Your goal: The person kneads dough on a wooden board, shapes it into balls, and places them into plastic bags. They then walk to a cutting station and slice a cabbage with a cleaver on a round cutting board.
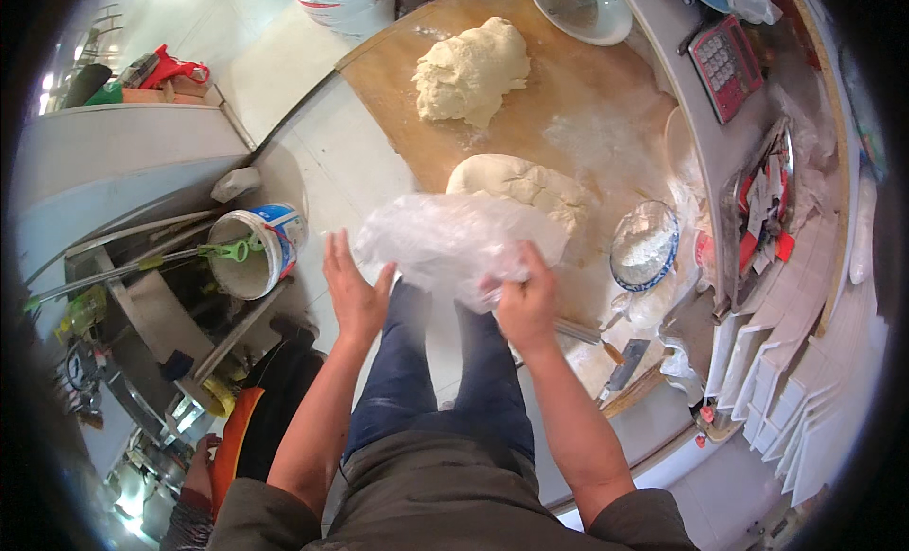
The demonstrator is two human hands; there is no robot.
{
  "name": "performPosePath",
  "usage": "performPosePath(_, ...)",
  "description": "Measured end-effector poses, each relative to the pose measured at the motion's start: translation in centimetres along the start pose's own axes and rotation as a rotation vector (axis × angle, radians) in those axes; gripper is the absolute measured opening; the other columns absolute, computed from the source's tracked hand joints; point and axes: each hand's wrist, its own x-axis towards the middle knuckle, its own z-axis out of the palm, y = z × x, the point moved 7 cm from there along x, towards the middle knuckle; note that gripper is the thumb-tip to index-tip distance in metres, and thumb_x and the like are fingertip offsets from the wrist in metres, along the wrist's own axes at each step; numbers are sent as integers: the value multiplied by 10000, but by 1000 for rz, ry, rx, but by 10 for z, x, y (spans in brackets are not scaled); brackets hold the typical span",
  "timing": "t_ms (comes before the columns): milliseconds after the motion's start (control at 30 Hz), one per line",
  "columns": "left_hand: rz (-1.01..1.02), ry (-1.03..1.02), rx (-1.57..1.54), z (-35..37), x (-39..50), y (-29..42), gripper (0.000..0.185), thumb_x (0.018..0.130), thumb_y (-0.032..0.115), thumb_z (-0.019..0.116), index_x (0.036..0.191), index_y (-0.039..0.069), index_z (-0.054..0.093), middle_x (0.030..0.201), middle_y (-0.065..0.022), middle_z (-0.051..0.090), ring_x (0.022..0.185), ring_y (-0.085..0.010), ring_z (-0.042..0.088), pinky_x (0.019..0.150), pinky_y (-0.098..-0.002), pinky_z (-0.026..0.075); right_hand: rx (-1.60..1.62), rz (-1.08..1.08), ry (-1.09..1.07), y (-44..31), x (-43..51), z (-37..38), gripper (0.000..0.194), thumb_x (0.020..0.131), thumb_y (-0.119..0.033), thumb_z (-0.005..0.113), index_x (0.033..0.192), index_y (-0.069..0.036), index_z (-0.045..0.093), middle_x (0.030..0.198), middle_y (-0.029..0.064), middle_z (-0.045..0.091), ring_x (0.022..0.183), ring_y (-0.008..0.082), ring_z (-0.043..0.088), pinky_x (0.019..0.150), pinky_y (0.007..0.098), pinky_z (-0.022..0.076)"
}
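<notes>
A clear plastic bag (440, 238) hangs spread out in front of my body, gripped at its right side by my right hand (529, 299). My left hand (357, 288) is at the bag's left side with its fingers apart; it does not grip the film. Behind the bag, a smooth lump of dough (522, 178) lies on the wooden work board (589, 82), its near side partly covered by the plastic. Farther back on the board sits a rougher mound of dough (472, 72).
A flour bowl (643, 246) with a blue rim stands at right, near a flat-bladed tool (625, 370). A white basin (582, 15) is at the back. At left are a bucket (248, 256) with a green-headed pole and another person's hand (206, 448). A calculator (726, 68) lies on the right shelf.
</notes>
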Motion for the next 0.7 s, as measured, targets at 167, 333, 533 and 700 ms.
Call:
performPosePath(167, -102, -253, 19, 43, 15, -72, 512, 794, -14, 704, 1300, 8, 627, 1305, -226, 648, 1240, -376, 604, 1072, -455, 463, -273, -207, -180, -17, -37, 18, 345, 829, 62, 484, 1154, -9, 576, 914, 186, 732, 806, 312, 744, 735, 411, 572)
performPosePath(333, -262, -161, -136, 9, -18, -135, 292, 798, -66, 630, 1074, -2, 702, 1021, -196, 734, 968, -333, 713, 892, -404, 538, -276, -69, -225, 16, -26, 5, 314, 849, 15, 578, 1163, -9, 579, 935, 199, 719, 905, 322, 737, 785, 435, 559)
performPosePath(533, -341, -97, -336, -32, -29, -161, 167, 892, -50, 616, 1046, -17, 670, 936, -133, 714, 878, -192, 668, 827, -317, 515, -678, -24, -451, 42, 12, -18, 593, 836, -144, 775, 1366, -46, 528, 1201, 161, 634, 1097, 301, 618, 953, 391, 481)
performPosePath(700, -379, 9, -498, -57, -23, -160, 116, 927, -37, 602, 1031, -28, 653, 910, -66, 693, 866, -132, 624, 812, -288, 502, -1282, -464, -153, 24, 86, -39, 1188, 681, -320, 915, 1649, -188, 239, 1707, 131, 223, 1507, 391, 304, 1207, 593, 283)
